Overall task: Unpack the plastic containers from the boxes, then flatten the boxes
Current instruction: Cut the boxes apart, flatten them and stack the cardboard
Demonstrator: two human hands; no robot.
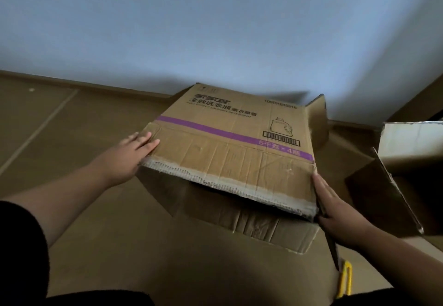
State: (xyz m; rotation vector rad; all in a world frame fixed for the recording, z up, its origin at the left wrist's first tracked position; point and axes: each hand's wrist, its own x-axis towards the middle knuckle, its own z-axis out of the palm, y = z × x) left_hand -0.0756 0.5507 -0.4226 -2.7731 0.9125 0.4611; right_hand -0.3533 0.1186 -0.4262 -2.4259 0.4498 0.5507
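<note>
Left hand (pixel 130 153) lay flat, fingers straight, on the left corner of the purple-striped brown cardboard box (pixel 230 142) on the floor; right hand (pixel 335 207) pressed its right edge, fingers straight. Light, creased, floppy, I judged; best held at edges.

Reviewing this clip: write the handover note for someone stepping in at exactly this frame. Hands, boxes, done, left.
Left hand: fingers straight, pressing the left edge of the printed box.
Right hand: fingers straight along the box's right edge.
The printed box looks partly collapsed, its near flap on the floor. A second open box stands at right. A yellow-handled tool lies near the right forearm.
No plastic containers in view.
Left: finish flattening this box, then likely the second.
</note>
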